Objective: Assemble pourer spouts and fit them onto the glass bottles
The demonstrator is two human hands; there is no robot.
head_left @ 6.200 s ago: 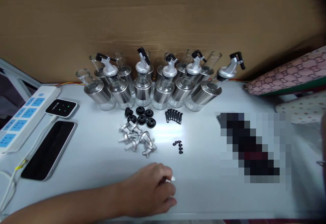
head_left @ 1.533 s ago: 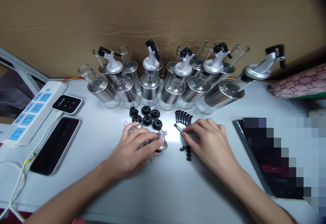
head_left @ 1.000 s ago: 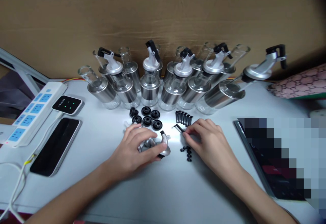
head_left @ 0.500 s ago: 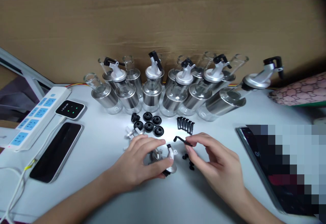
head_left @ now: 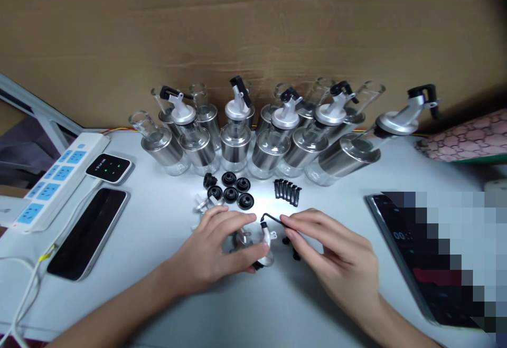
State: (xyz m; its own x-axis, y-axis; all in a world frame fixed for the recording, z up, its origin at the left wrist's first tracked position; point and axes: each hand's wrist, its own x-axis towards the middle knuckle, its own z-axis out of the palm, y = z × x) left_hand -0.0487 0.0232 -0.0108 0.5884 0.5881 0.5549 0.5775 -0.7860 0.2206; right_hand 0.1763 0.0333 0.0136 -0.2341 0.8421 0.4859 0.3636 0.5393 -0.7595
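Observation:
My left hand (head_left: 214,250) grips a silver pourer spout (head_left: 266,243) just above the white table, its nozzle pointing up and right. My right hand (head_left: 332,255) pinches a small black lever piece (head_left: 272,218) whose hooked end touches the spout's tip. More silver spouts (head_left: 204,205) lie partly hidden behind my left hand. Black round gaskets (head_left: 233,188) sit just beyond, a row of black lever pieces (head_left: 287,190) to their right, and tiny black caps (head_left: 291,247) lie under my right fingers.
Several glass-and-steel bottles (head_left: 233,144), some with pourers fitted, line the cardboard backdrop. A power strip (head_left: 51,184), a small black device (head_left: 109,167) and a phone (head_left: 89,232) lie at the left. A dark tablet (head_left: 400,242), partly blurred, lies at the right.
My left hand lifted one spout out of the pile and turned it. My right hand picked a black lever piece from the row and brought it left to the spout's tip.

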